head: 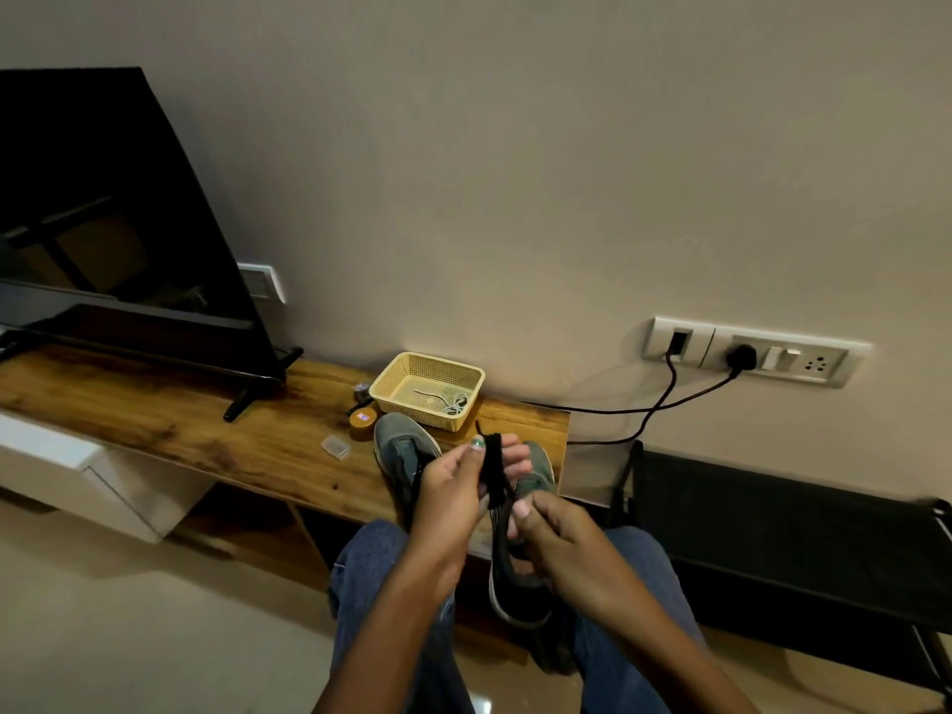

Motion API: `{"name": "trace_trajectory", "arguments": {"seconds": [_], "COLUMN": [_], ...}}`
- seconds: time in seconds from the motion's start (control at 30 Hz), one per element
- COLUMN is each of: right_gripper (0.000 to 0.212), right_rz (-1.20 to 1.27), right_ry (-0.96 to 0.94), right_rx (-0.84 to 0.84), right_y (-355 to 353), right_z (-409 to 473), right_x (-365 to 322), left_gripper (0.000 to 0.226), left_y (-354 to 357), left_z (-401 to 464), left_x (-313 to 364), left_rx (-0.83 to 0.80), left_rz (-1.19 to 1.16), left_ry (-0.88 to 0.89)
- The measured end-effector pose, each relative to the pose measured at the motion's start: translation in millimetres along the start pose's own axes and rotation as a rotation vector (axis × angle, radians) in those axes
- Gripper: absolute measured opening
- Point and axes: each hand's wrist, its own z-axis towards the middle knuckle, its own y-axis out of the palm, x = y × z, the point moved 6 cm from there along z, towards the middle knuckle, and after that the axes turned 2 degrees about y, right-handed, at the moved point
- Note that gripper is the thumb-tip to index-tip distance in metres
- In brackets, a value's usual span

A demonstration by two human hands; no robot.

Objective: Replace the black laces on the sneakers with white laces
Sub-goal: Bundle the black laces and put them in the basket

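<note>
Hands met over the lap, both busy with a black lace [493, 468] gathered into a short bundle of loops. Left hand [453, 494] had thumb and fingers curled round the bundle's upper part; right hand [559, 538] pinched its lower end between thumb and fingertips. Judged step: folding up a removed lace before setting it aside. Done well, that meant keeping the loops even and the pinch firm so the bundle did not spring apart. One sneaker [517, 574] rested between the knees, partly under the right hand; the other sneaker [404, 450] sat on the wooden shelf [206, 435], whether laced could not be told. White laces [453, 404] lay in the yellow basket [427, 391] against the wall, near the shelf sneaker. An orange tin [362, 423] and a small clear box [335, 447] lay beside the basket, a television [118, 208] farther left. Nothing blocked the reach to the basket; trailing black cables [654, 404] ran from the wall sockets [752, 353] past its right side.
</note>
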Motion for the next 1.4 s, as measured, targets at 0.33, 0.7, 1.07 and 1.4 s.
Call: {"name": "trace_trajectory", "arguments": {"seconds": [0.33, 0.7, 1.07, 1.4], "right_gripper": [0.023, 0.022, 0.03, 0.02], "right_rz": [0.058, -0.304, -0.08, -0.121], "right_ry": [0.088, -0.058, 0.048, 0.054], "right_rx": [0.113, 0.299, -0.036, 0.137], "right_y": [-30, -51, 3, -45], "right_z": [8, 18, 3, 20], "right_x": [20, -16, 14, 11], "left_gripper": [0.033, 0.033, 0.034, 0.04], "left_y": [2, 11, 1, 4], "left_z": [-1, -9, -2, -14], "left_x": [0, -9, -3, -8], "left_rx": [-0.038, -0.312, 0.018, -0.102], "left_rz": [-0.48, 0.404, -0.475, -0.308], "left_ry": [-0.247, -0.142, -0.2, -0.428]}}
